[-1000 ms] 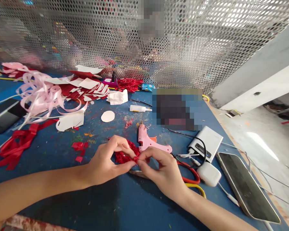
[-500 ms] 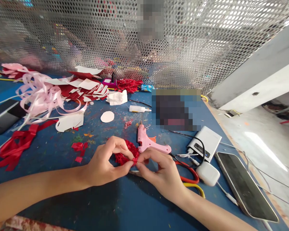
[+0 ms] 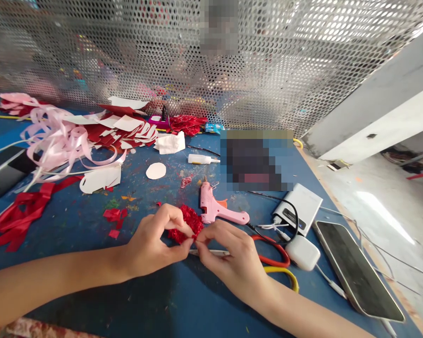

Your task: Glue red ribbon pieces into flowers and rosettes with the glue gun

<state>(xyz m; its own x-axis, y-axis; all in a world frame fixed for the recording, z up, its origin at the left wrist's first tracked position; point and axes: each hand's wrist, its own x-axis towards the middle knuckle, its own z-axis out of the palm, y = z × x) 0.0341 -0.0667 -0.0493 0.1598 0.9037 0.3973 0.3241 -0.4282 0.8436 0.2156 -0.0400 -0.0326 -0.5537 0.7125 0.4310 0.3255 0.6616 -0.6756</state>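
Note:
A crinkled red ribbon flower (image 3: 188, 224) lies low over the blue table (image 3: 183, 300), between my two hands. My left hand (image 3: 155, 246) pinches its near edge with thumb and forefinger, the other fingers curled. My right hand (image 3: 229, 260) meets it fingertip to fingertip, also pinched on the same red edge. A pink glue gun (image 3: 218, 210) lies just behind the flower, nozzle pointing away. Scissors with red and yellow handles (image 3: 278, 263) lie under and beside my right hand.
A tangle of pink ribbon (image 3: 58, 141), red ribbon (image 3: 19, 216) and red-and-white paper scraps (image 3: 123, 129) fills the left. A white paper disc (image 3: 156, 171), glue tube (image 3: 201, 159), white power bank (image 3: 299, 206), earbud case (image 3: 305, 252) and phone (image 3: 357, 270) lie right. A perforated metal screen (image 3: 268, 61) backs the table.
Both hands have stayed pinched on the red flower, shifting slightly left and nearer. The view has tilted a little; nothing else on the table moved.

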